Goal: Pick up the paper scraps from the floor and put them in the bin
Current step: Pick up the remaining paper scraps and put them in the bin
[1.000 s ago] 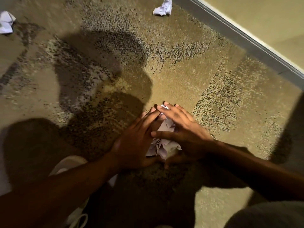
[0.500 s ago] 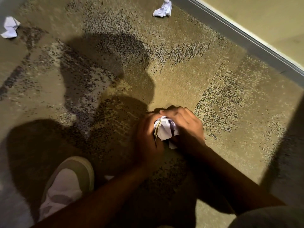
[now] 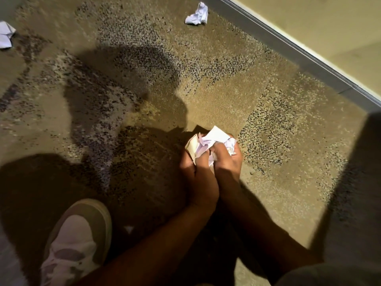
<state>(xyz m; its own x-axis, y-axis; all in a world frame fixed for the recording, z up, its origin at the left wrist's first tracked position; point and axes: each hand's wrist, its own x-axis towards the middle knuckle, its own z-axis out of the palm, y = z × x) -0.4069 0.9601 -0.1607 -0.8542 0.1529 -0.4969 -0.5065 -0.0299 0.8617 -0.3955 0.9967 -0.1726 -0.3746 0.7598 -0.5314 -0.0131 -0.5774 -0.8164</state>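
At lower left of the frame I see one shoe (image 3: 76, 242) planted on the carpeted floor (image 3: 268, 182), with one small pale fragment (image 3: 128, 229) just beside it. At centre, my left hand (image 3: 195, 172) and right hand (image 3: 227, 162) hold one bunched wad of paper scraps (image 3: 208, 141), fingers (image 3: 218, 150) curled and pinching into it. I judge the gathering step in hand. Next move: carry the wad to the bin, which is not in view. Two crumpled scraps remain: one (image 3: 196, 15) at upper centre near the baseboard (image 3: 309, 58), one (image 3: 6, 36) at the upper left edge.
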